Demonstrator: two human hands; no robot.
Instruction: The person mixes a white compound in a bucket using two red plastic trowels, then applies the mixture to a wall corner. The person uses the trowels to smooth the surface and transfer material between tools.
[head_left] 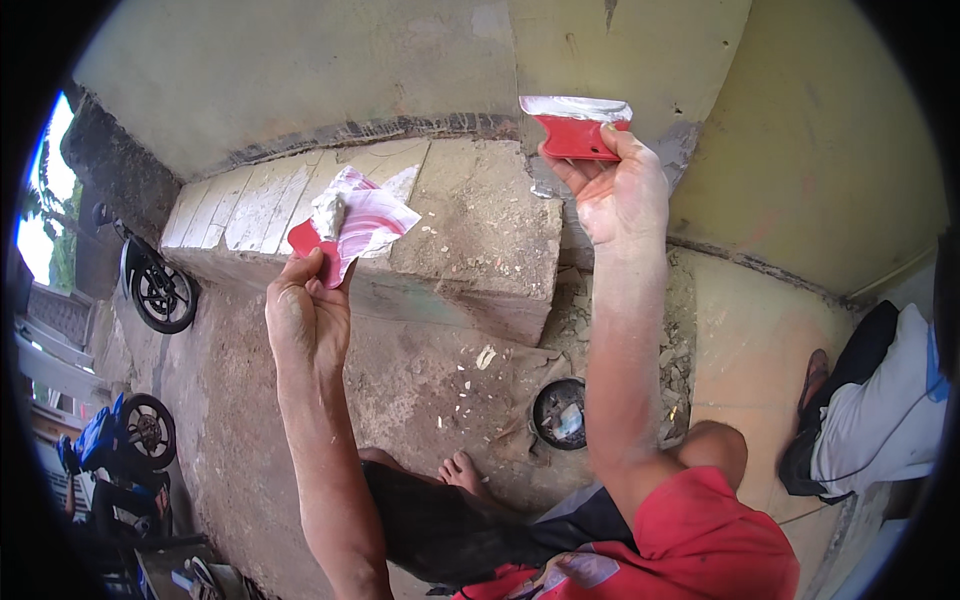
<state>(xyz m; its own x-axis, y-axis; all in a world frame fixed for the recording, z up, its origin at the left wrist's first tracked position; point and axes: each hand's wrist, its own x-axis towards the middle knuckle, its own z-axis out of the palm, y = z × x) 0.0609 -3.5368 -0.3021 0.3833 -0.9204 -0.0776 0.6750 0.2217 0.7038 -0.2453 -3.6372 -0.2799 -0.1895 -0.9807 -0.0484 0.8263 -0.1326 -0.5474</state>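
My left hand (309, 305) is closed on the handle of a red putty spreader (316, 250). Its broad blade is smeared pink and white, with a thick lump of white putty (328, 215) on it. Higher up on the right, my right hand (622, 195) grips a second red putty spreader (580, 138), with fingers behind it and the thumb at its edge. White putty coats the far edge of that spreader, which is up in front of the yellowish wall (620, 50). Whether this edge touches the wall I cannot tell. Pale dust covers both hands and forearms.
Below the wall runs a rough concrete ledge (470, 215), partly tiled. A round black basin (538, 425) sits on the floor near my right knee, among rubble (680, 340). Motorbikes (150, 290) stand at the left. White and black cloth (880, 420) is at the right.
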